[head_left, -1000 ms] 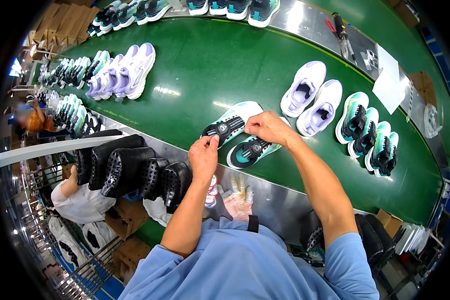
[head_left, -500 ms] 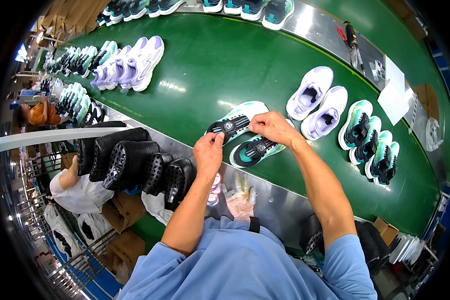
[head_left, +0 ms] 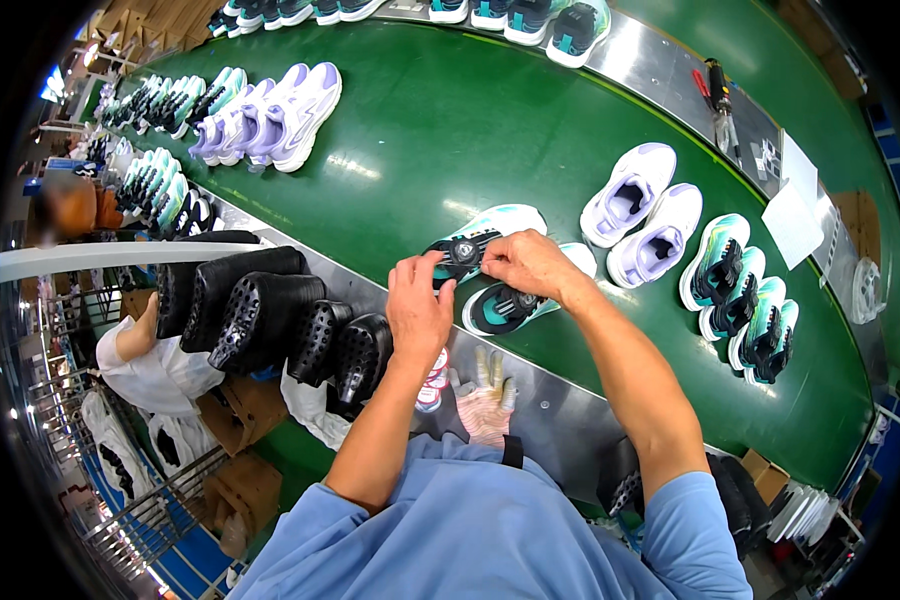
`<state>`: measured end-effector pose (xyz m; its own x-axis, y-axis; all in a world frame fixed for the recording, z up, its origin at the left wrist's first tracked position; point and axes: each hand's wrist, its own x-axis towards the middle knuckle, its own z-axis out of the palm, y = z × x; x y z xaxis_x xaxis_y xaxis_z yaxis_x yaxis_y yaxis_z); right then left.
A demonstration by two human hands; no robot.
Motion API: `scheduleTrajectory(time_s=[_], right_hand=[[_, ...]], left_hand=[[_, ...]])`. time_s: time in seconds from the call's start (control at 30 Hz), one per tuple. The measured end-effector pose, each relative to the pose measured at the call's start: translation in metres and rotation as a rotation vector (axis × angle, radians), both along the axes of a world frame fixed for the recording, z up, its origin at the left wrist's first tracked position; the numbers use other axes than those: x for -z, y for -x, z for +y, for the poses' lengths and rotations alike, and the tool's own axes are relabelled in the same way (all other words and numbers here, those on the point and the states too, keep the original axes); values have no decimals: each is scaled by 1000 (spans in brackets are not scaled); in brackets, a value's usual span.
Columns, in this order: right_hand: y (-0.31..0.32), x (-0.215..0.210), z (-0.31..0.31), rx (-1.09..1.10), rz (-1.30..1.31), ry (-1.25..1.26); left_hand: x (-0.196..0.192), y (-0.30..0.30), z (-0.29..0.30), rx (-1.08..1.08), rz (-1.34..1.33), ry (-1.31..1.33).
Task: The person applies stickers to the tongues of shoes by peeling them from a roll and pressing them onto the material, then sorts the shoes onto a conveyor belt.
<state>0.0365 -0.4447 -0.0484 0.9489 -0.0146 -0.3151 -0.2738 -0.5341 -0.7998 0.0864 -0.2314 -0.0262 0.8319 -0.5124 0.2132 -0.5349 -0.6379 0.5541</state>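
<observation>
A person in a blue shirt leans over a green conveyor belt [head_left: 450, 130] and works on a teal and white sneaker [head_left: 485, 238] lying on its side near the belt's near edge. The left hand [head_left: 418, 308] has its fingers curled close together, fingertips pinching the black dial piece on the shoe's upper. The right hand [head_left: 528, 265] comes in from the other side, fingers bent and nearly closed, gripping the same black part from the right. Both hands touch the shoe at once. A second teal sneaker [head_left: 510, 305] lies just beside it, partly under the right wrist.

To the right sit a pair of white sneakers [head_left: 642, 215], then more teal pairs [head_left: 745, 295] near the belt's far right. The middle of the belt beyond the hands is open green surface. Along the metal ledge on the near side, black shoe moulds [head_left: 270, 315] stand in a row just left of the left forearm, and a light work glove [head_left: 488, 395] lies on the ledge between the forearms.
</observation>
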Motion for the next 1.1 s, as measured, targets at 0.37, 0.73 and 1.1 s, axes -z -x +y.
scheduleTrajectory(time_s=[0.37, 0.73, 1.1], right_hand=[[-13, 3, 1, -15, 90, -256], [-25, -13, -1, 135, 363, -665], [-21, -17, -3, 293, 431, -947]], left_hand=[[-3, -23, 0, 72, -122, -85], [-1, -31, 4, 33, 89, -148], [6, -37, 8, -13, 89, -107]])
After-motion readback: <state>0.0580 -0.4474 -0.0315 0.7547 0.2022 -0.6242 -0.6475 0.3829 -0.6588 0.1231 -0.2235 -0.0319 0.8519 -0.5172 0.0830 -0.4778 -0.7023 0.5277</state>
